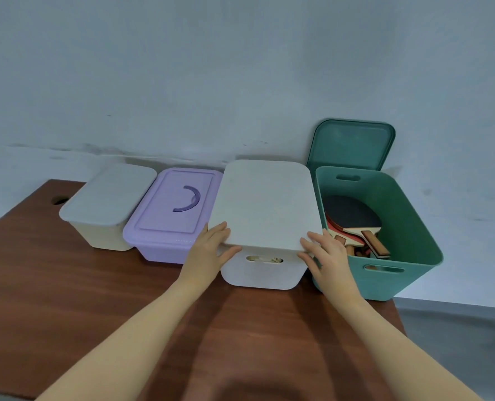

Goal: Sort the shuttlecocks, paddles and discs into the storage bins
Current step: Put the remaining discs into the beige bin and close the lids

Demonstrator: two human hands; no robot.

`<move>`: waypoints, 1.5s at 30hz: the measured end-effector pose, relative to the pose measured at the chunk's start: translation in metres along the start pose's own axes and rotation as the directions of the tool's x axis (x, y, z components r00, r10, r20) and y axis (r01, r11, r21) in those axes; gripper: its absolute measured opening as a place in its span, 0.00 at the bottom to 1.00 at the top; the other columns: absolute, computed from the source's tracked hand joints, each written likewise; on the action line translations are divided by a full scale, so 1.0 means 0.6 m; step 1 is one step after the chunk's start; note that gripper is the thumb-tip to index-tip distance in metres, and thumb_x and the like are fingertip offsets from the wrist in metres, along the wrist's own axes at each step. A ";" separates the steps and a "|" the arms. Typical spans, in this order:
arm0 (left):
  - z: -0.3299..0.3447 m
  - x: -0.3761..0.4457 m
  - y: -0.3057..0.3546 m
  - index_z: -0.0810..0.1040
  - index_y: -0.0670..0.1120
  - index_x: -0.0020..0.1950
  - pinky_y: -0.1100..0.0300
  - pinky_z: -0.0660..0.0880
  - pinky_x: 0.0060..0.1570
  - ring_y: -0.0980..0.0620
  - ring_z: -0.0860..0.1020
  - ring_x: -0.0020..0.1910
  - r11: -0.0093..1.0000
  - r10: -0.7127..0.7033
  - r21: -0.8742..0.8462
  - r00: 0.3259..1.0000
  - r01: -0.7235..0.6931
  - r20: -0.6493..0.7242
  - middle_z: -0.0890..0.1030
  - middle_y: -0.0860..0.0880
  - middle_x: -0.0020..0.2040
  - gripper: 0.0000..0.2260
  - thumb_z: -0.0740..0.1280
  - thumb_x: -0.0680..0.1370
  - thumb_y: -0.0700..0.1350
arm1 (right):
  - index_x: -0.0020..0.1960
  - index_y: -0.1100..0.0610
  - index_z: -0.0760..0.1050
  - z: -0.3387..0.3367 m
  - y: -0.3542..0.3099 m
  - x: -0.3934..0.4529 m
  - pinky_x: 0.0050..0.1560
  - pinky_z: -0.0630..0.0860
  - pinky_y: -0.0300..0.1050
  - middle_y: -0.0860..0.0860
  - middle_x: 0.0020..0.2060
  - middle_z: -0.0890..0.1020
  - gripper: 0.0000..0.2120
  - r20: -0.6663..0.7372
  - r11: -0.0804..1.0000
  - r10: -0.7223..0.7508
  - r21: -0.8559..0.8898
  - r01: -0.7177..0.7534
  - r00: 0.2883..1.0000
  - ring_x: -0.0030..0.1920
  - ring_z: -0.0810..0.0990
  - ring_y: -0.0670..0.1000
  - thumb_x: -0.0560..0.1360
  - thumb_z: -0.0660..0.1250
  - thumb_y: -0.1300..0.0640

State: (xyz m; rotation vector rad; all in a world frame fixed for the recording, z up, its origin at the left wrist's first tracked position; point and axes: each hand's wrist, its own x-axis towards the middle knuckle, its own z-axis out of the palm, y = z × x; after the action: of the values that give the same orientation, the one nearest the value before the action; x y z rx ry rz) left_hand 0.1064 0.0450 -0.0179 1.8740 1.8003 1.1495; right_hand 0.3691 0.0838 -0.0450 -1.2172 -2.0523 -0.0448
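Note:
A white lid (265, 204) lies on the white bin (262, 272) in the middle of the row. My left hand (208, 250) grips the lid's near left corner, fingers on top and thumb under the edge. At the near right corner my right hand (327, 256) holds it the same way. The open green bin (408, 227) on the right holds several paddles (353, 224), black and red faced with wooden handles. Its green lid (352, 144) leans upright against the wall behind it.
A purple bin (171, 215) with a handled lid and a cream bin (107, 206) with a pale lid stand shut to the left. All sit along the back of a brown wooden table (66, 285). The table's right edge runs just past the green bin.

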 end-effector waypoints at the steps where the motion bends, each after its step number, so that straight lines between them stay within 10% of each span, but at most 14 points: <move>1: 0.000 0.001 0.001 0.73 0.41 0.66 0.61 0.54 0.72 0.50 0.63 0.71 1.000 0.007 0.004 1.000 -0.007 -0.001 0.70 0.48 0.70 0.23 0.70 0.74 0.47 | 0.53 0.60 0.79 -0.001 -0.001 0.000 0.60 0.67 0.62 0.59 0.54 0.80 0.11 -0.013 1.000 -0.005 -0.028 0.005 1.000 0.58 0.75 0.64 0.71 0.71 0.59; 12: 0.007 -0.009 -0.014 0.75 0.42 0.64 0.58 0.60 0.70 0.58 0.60 0.68 0.997 0.023 0.069 1.000 -0.021 -0.019 0.72 0.49 0.68 0.21 0.70 0.74 0.49 | 0.51 0.58 0.81 -0.010 -0.014 -0.001 0.63 0.59 0.51 0.55 0.53 0.82 0.15 -0.040 0.994 -0.010 -0.109 0.005 0.999 0.59 0.76 0.61 0.75 0.60 0.50; 16: 0.003 0.000 -0.021 0.82 0.41 0.52 0.44 0.73 0.57 0.41 0.75 0.62 0.924 0.158 0.349 0.987 -0.155 0.020 0.81 0.45 0.56 0.21 0.65 0.72 0.57 | 0.52 0.58 0.81 -0.013 -0.014 0.001 0.63 0.59 0.51 0.54 0.53 0.82 0.16 -0.022 0.995 0.001 -0.101 -0.003 1.000 0.59 0.77 0.61 0.74 0.61 0.50; 23: 0.009 0.001 -0.013 0.82 0.38 0.48 0.50 0.79 0.50 0.41 0.80 0.55 0.891 0.238 0.381 0.968 -0.249 0.076 0.83 0.42 0.51 0.16 0.74 0.68 0.48 | 0.51 0.57 0.81 -0.020 -0.008 -0.003 0.62 0.61 0.51 0.53 0.52 0.83 0.16 -0.033 0.986 -0.023 -0.167 0.017 0.999 0.59 0.77 0.60 0.75 0.60 0.49; 29: 0.008 0.000 -0.017 0.82 0.41 0.53 0.53 0.77 0.51 0.43 0.79 0.56 0.848 0.233 0.457 0.964 -0.267 0.130 0.82 0.44 0.54 0.26 0.52 0.80 0.59 | 0.50 0.55 0.82 -0.024 -0.013 -0.001 0.60 0.62 0.49 0.50 0.51 0.84 0.15 0.024 0.973 0.017 -0.230 -0.011 1.000 0.58 0.79 0.55 0.74 0.61 0.48; 37: 0.009 0.006 0.003 0.81 0.45 0.54 0.53 0.74 0.54 0.45 0.79 0.57 0.804 0.167 0.557 0.978 -0.207 0.123 0.82 0.47 0.55 0.23 0.53 0.79 0.57 | 0.45 0.51 0.83 -0.047 -0.019 0.030 0.55 0.63 0.48 0.47 0.45 0.85 0.19 0.122 0.968 0.033 -0.251 -0.001 0.992 0.49 0.82 0.49 0.75 0.57 0.42; 42: 0.011 0.047 0.041 0.70 0.44 0.68 0.53 0.63 0.65 0.47 0.67 0.68 0.802 0.013 0.578 0.971 -0.153 0.240 0.70 0.46 0.69 0.34 0.40 0.74 0.61 | 0.56 0.48 0.80 -0.037 -0.023 0.076 0.62 0.59 0.48 0.50 0.63 0.77 0.18 0.273 0.969 0.130 -0.240 -0.064 0.953 0.62 0.74 0.50 0.78 0.56 0.42; 45: 0.019 0.083 0.036 0.64 0.46 0.72 0.52 0.58 0.67 0.47 0.61 0.71 0.782 -0.048 0.608 0.961 -0.134 0.274 0.63 0.47 0.73 0.24 0.49 0.80 0.56 | 0.64 0.47 0.73 -0.022 -0.018 0.114 0.64 0.55 0.47 0.48 0.66 0.72 0.19 0.362 0.952 0.170 -0.302 -0.057 0.917 0.67 0.67 0.49 0.79 0.52 0.42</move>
State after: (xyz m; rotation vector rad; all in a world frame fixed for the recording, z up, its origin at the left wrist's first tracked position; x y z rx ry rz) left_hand 0.1243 0.0916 0.0063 2.2835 2.1353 0.2525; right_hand 0.3491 0.1235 0.0094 -1.6309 -2.3662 -0.0513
